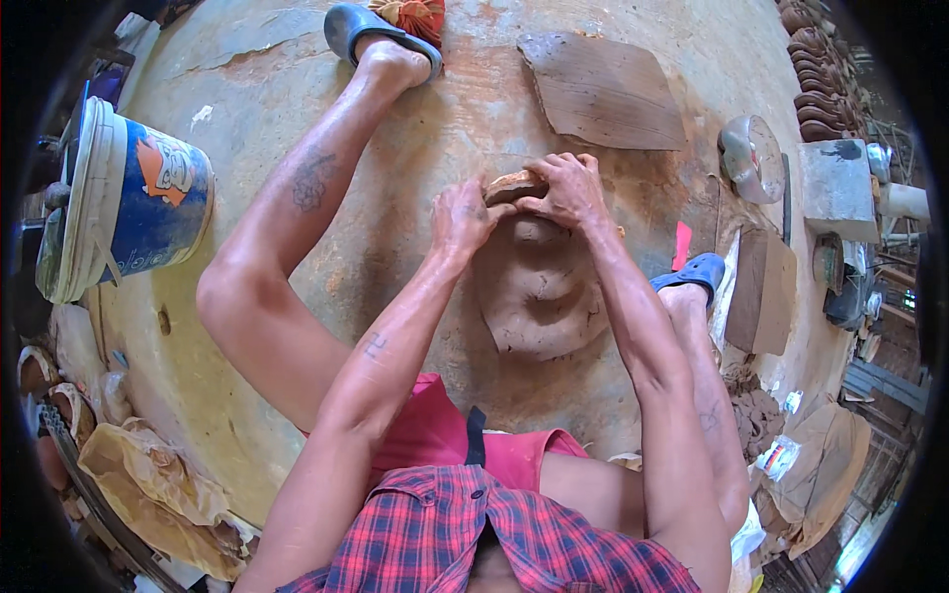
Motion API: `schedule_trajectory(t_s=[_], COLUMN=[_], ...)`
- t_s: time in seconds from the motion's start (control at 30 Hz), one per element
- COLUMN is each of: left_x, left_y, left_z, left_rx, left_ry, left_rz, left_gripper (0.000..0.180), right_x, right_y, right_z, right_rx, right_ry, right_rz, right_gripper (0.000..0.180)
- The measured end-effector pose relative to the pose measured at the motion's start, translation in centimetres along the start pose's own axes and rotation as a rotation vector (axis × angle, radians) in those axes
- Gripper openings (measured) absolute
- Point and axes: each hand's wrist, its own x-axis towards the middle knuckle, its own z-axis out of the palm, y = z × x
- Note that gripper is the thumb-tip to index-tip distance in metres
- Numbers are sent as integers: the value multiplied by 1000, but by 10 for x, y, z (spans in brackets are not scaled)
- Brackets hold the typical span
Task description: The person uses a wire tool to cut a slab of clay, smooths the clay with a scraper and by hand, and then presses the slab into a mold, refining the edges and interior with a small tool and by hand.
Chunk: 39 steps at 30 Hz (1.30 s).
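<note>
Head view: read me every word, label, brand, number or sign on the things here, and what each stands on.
Blue-and-white bucket: small white markings low on its side, too unclear to quote; above them is a cartoon figure with orange hair.
Small white item with a coloured label: too small and blurred to read.
Curved clay piece in the left hand and right hand: no lettering visible.
</note>
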Motion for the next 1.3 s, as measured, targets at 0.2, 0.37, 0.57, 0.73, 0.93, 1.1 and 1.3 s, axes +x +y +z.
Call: schedule_trajectory(t_s=[0.2, 0.37, 0.57, 0.73, 0.93, 1.1, 1.3], left_x=[-20, -22, -22, -17, -12, -15, -18], left_y=[-18, -14, -20, -9, -21, -17, -20], left_z=[4, 2, 7, -3, 6, 9, 9], left_rx=[-115, -252, -311, -325, -332, -275, -248], left_ry=[3, -7, -39, -58, -41, 1, 31], left_rz=[-94, -44, -73, 48, 119, 30, 56], left_gripper=[46, 50, 63, 72, 72, 58, 52], right_x=[17, 8, 13, 15, 8, -17, -57], right_y=[-20, -21, -32, -53, -27, -20, -24], right_z=[-5, -3, 1, -16, -6, -23, -22], right_rx=[79, 31, 56, -25, -83, -126, -49], right_ry=[-228, -145, -171, -177, -159, -78, 74], right_rz=[53, 22, -14, 51, 138, 484, 1006], right_gripper=[60, 59, 55, 77, 78, 92, 113])
